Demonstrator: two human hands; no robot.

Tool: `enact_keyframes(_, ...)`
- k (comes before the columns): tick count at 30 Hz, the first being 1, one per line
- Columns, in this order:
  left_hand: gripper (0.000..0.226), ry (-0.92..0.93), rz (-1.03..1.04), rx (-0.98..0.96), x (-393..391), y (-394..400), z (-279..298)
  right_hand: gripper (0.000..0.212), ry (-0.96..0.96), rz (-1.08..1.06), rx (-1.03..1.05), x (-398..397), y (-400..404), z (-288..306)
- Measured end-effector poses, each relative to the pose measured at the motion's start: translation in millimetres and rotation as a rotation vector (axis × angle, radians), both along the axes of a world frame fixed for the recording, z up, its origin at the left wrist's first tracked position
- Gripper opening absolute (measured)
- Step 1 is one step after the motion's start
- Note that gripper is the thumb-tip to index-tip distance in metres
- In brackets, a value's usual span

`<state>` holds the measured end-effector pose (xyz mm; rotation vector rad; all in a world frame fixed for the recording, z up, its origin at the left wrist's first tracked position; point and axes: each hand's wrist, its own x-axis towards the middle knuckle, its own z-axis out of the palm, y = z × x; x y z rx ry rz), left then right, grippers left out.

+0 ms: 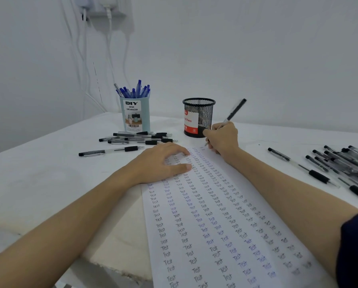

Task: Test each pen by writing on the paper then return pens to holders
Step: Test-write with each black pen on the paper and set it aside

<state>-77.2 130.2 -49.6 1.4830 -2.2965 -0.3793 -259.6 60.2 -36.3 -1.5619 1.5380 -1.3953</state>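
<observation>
White cables [84, 59] are seen hanging down the pale wall [257, 48] at the left. On the white table [38, 173] a light-blue holder [135, 115] filled with blue pens [135, 90] is placed, with loose black pens [136, 138] lying before it. The paper [215, 225], covered with rows of "Test", is pressed by the flat, relaxed left hand [163, 161]. Beside the black mesh holder [198, 117], a black pen [232, 115] is gripped by the right hand [223, 140], its tip at the paper's top. More black pens [340, 165] are heaped at the right.
</observation>
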Motion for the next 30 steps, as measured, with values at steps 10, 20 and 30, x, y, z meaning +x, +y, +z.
enact_keyframes(10, 0.068, -0.007, 0.004, 0.003, 1.1, 1.5, -0.1, 0.033, -0.057, 0.035, 0.091, -26.6, 4.2, 26.0)
enact_keyframes(20, 0.07, -0.041, 0.031, 0.021, -3.2, 9.3, 3.4, 0.017, -0.089, 0.159, 0.269, -76.8, 54.0, 50.2)
enact_keyframes(30, 0.054, -0.146, 0.125, 0.017, -20.6, 30.9, 7.8, 0.015, 0.352, -0.022, 0.261, -116.5, 78.8, 42.0)
